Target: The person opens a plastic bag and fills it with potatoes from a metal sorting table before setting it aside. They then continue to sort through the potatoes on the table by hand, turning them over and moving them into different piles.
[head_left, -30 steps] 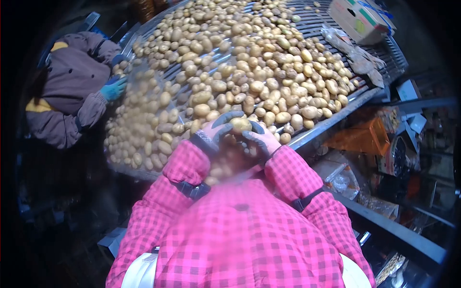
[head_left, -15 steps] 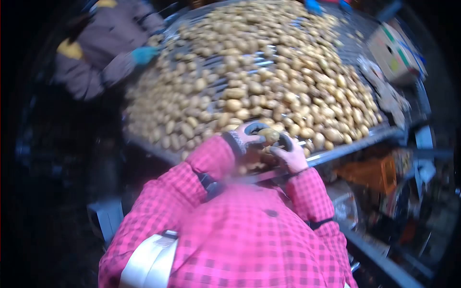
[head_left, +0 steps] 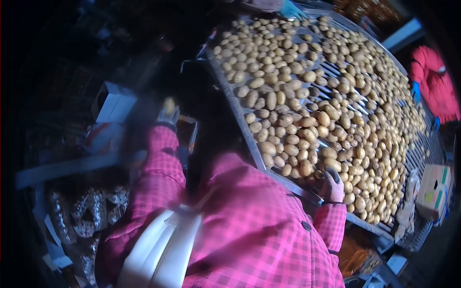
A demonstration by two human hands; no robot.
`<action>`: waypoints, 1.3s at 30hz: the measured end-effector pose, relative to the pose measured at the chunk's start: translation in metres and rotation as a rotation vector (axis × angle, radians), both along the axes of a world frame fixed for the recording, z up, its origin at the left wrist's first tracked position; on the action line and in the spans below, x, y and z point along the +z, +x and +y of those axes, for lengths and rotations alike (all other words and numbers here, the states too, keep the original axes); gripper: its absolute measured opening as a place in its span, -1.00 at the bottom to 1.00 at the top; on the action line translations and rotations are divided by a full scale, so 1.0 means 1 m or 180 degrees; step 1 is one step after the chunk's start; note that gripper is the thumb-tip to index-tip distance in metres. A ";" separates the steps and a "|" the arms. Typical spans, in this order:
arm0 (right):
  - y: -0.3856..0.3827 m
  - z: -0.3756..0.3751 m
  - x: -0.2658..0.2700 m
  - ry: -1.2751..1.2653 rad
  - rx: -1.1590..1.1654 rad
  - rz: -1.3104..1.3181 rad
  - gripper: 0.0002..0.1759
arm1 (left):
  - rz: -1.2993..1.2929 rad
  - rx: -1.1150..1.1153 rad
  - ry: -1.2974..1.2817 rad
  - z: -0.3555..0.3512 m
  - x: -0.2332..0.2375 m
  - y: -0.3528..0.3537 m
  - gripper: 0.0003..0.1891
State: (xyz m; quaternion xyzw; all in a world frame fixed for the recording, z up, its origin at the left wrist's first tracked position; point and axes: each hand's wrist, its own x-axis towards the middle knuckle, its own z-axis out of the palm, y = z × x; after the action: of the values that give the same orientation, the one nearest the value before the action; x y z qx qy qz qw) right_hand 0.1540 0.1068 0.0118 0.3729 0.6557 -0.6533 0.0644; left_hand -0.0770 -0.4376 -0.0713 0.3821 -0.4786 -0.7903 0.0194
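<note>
My left hand [head_left: 168, 115], in a glove, reaches out over the dark floor to the left of the table. A yellowish potato [head_left: 169, 102], smeared by motion, shows at its fingertips. At the near edge of the table, my gloved right hand [head_left: 332, 186] curls its fingers round a brownish potato [head_left: 317, 174], partly hidden by the hand. Many loose potatoes [head_left: 293, 139] cover the slatted metal table [head_left: 247, 129] beyond it.
One co-worker's gloved hand [head_left: 291, 9] rests at the table's far edge. Another co-worker in a red jacket [head_left: 434, 84] stands at the right. A cardboard box [head_left: 433, 189] sits at the right end. Bagged goods [head_left: 89, 211] and a box [head_left: 115, 103] are at left.
My view has turned left. My left hand has left the potatoes and swung out to the left with a potato. My right hand stays near the table's front edge.
</note>
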 end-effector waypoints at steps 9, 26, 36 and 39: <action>-0.018 0.003 -0.011 -0.0095 0.0553 -0.0016 -0.74 | -0.1584 0.0719 -0.0254 -0.074 -0.093 0.133 -0.56; -0.018 -0.024 -0.022 0.0137 0.0266 0.0125 -0.87 | 0.2103 -0.5508 -0.4566 0.309 0.061 -0.014 -0.50; -0.013 -0.031 0.004 -0.0067 -0.0069 -0.0079 -0.72 | 0.1535 -0.5276 -0.3107 0.317 0.044 -0.063 -0.58; -0.013 -0.029 -0.007 -0.0173 -0.0142 -0.0061 -0.73 | 0.2289 -0.5307 -0.3386 0.299 0.035 -0.063 -0.58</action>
State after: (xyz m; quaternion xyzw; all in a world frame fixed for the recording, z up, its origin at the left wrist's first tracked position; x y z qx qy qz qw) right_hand 0.1414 0.0776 0.0048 0.3918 0.6286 -0.6685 0.0662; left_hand -0.1396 -0.1388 -0.0367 -0.3829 -0.8414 -0.3083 -0.2245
